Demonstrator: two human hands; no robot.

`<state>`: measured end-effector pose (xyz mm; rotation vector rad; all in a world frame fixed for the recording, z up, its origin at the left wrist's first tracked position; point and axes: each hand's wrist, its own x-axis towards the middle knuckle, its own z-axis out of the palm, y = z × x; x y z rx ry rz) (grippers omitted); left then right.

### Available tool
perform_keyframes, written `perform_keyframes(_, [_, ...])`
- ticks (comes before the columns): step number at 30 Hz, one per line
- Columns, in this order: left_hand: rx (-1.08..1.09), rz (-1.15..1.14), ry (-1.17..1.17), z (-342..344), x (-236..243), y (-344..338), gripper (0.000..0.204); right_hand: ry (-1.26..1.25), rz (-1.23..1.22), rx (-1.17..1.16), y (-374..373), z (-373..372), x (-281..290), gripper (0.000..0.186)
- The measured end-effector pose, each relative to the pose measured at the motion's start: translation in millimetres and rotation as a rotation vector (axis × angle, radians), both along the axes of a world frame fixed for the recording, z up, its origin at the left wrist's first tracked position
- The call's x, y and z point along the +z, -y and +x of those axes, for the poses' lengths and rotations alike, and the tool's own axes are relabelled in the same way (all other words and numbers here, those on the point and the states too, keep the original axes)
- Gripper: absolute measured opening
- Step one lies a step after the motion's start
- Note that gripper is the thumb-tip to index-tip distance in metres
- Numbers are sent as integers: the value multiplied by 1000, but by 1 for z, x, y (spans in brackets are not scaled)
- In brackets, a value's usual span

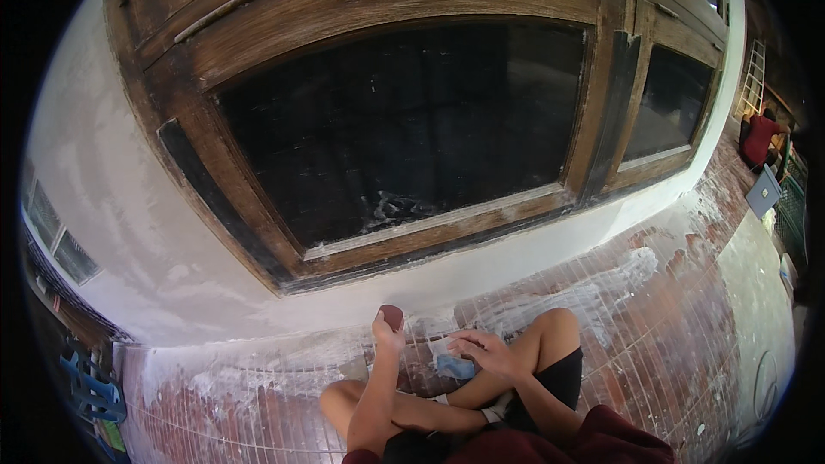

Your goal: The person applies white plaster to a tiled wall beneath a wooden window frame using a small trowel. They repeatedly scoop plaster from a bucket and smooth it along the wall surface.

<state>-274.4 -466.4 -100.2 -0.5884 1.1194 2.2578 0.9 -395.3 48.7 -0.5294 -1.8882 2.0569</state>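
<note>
My left hand is closed round a small reddish-brown pad that looks like sandpaper, raised in front of the white wall below the window. My right hand hovers over my lap near the bent knee, its fingers loosely apart and nothing visible in them. Just below it, a crumpled blue-and-white piece, cloth or wrapper, lies on the floor by my legs. Facing me is a wooden window frame with worn brown finish and a dark glass pane bearing whitish smears near its bottom edge.
Red floor tiles are covered with white dust. Blue plastic chairs stand at the far left. At the far right, another person in a dark red shirt sits near a grey bin and a ladder.
</note>
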Motion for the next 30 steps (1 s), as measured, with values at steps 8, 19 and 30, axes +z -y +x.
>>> perform_keyframes(8, [113,145,-105,-2,33,99,25,-57,-182,-413,-51,77,-25,30])
perform_keyframes(19, [547,-331,-511,-162,59,159,73,-155,-260,-431,-55,73,-7,32])
perform_keyframes(30, [-163,-153,-479,51,43,-5,62,-117,-279,-305,-37,69,9,37])
